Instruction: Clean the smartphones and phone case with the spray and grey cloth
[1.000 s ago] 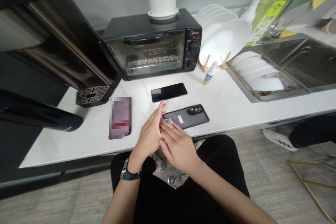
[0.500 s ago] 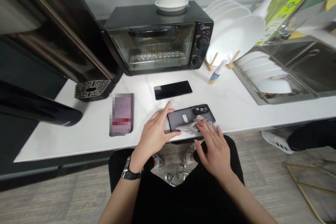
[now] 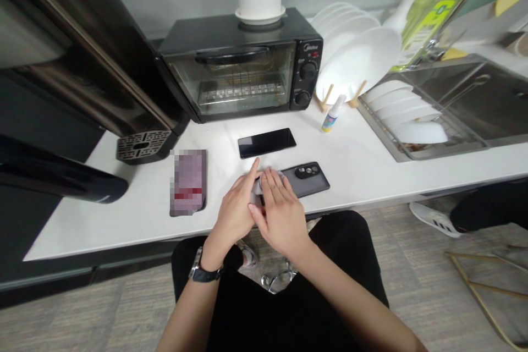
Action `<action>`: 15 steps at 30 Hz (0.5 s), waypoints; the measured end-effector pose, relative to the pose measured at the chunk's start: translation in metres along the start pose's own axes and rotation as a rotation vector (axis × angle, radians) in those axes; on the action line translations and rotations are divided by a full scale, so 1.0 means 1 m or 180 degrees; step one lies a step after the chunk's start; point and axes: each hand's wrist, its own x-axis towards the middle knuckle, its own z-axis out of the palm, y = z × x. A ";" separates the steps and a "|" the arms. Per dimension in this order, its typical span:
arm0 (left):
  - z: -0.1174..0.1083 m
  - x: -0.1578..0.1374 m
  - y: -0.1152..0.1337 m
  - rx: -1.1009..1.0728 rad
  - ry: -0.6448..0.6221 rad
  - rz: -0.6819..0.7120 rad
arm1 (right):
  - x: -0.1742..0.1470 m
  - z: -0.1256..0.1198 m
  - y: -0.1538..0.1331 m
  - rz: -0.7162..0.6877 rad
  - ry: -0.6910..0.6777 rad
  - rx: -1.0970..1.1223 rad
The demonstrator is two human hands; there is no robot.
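Note:
A dark grey phone [image 3: 317, 180] lies back up near the counter's front edge, its camera lenses towards the right. My left hand [image 3: 238, 203] grips its left end, thumb and fingers to either side. Over that same end, my right hand [image 3: 282, 206] presses a pale crumpled wipe [image 3: 256, 187] flat against the back. Most of the wipe is hidden under my right fingers, which lie close together. Just beyond my hands rests a black phone [image 3: 267, 143], glossy side up. To the left is a purple phone-shaped item [image 3: 190, 181], partly blurred out.
A small spray bottle [image 3: 333, 114] stands in front of white plates [image 3: 358, 63] in a rack. The toaster oven [image 3: 247, 77] is at the back, a black dispenser [image 3: 144, 146] at the left. Rightward are a metal sink [image 3: 474, 104] and another person's shoe [image 3: 435, 220].
My right hand has slid left along the phone with the wipe, from near the cameras to beside my left hand. The left hand keeps its hold. The view has shifted slightly.

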 end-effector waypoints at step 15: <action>-0.002 0.003 0.008 0.0020 -0.0057 -0.0163 | -0.028 -0.031 0.065 0.0483 0.0423 -0.0541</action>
